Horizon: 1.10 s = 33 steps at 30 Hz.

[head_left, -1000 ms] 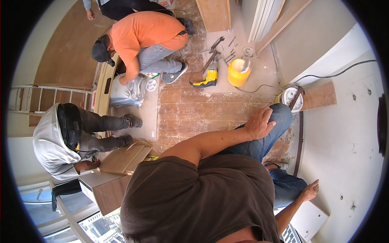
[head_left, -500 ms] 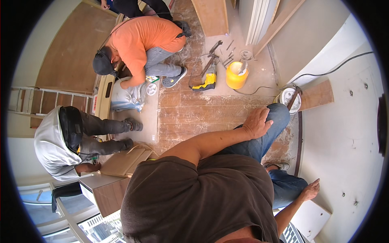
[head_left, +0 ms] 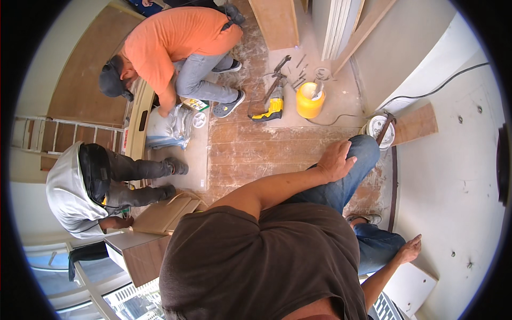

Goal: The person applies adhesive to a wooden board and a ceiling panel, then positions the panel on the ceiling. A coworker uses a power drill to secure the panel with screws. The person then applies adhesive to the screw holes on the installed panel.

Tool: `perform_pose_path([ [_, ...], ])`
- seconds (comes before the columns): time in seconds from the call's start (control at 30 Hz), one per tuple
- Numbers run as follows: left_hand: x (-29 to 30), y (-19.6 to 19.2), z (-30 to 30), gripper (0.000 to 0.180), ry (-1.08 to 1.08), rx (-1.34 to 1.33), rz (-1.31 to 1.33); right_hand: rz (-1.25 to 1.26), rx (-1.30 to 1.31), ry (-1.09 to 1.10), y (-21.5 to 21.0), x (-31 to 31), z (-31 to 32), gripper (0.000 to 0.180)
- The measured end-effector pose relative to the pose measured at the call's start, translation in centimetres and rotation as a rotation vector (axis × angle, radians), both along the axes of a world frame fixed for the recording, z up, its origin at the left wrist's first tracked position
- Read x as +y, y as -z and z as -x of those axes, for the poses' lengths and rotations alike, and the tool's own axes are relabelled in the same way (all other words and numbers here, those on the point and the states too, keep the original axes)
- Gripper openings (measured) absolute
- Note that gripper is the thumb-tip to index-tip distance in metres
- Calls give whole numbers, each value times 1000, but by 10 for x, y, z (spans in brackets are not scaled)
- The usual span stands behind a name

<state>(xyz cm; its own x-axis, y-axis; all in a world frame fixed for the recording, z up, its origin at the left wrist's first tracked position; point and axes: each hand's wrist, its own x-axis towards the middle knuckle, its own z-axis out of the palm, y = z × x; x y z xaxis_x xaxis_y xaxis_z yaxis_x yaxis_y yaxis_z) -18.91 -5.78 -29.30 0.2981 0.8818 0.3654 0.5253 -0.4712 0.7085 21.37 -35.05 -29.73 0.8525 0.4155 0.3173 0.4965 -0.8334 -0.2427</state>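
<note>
My left hand (head_left: 336, 161) lies on my left knee (head_left: 364, 152), its fingers over the denim and the thumb apart; it holds nothing. Beside my other knee (head_left: 381, 248) is my right hand (head_left: 409, 249), with one finger stretched out toward the white wall and nothing seen in it. Past my left knee stands a white lidded bucket (head_left: 380, 130) with a brown-handled hammer (head_left: 384, 129) across its top. Farther ahead are a yellow bucket (head_left: 310, 100) with a tool in it and a yellow-and-black power drill (head_left: 273, 109) on the floor.
A person in orange (head_left: 178, 40) bends over a plastic bag (head_left: 170, 128) at the far left. Another person in white (head_left: 72, 186) stoops near wooden boards (head_left: 165, 213). A ladder (head_left: 69, 130) lies behind them. A black cable (head_left: 437, 90) runs along the right wall.
The person in orange has shifted left and leans further over. The person in white has moved an arm slightly. Both my hands have stayed in place.
</note>
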Motion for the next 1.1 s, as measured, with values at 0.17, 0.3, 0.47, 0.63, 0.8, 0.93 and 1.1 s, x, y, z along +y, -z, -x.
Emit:
perform_pose_path([
  [0.17,19,2,19,55,-202,-105,154,-43,-46,-51,2,-1,1,57],
  [0.3,72,14,70,52,-466,-228,296,-38,-72,-68,1,-2,1,54],
  [0.47,133,31,165,49,-771,2,364,-49,-46,-76,2,-3,2,53],
  [0.63,125,35,263,43,-856,305,114,-67,-63,-42,4,-4,2,52],
  [0.8,106,8,358,48,-942,669,-51,-58,-54,-55,3,-3,1,53],
  [0.93,93,-13,402,43,-1135,858,-208,-57,-62,-72,5,-3,-1,52],
  [1.1,81,-62,441,32,-609,1251,-339,-61,-42,-78,6,-7,-2,50],
])
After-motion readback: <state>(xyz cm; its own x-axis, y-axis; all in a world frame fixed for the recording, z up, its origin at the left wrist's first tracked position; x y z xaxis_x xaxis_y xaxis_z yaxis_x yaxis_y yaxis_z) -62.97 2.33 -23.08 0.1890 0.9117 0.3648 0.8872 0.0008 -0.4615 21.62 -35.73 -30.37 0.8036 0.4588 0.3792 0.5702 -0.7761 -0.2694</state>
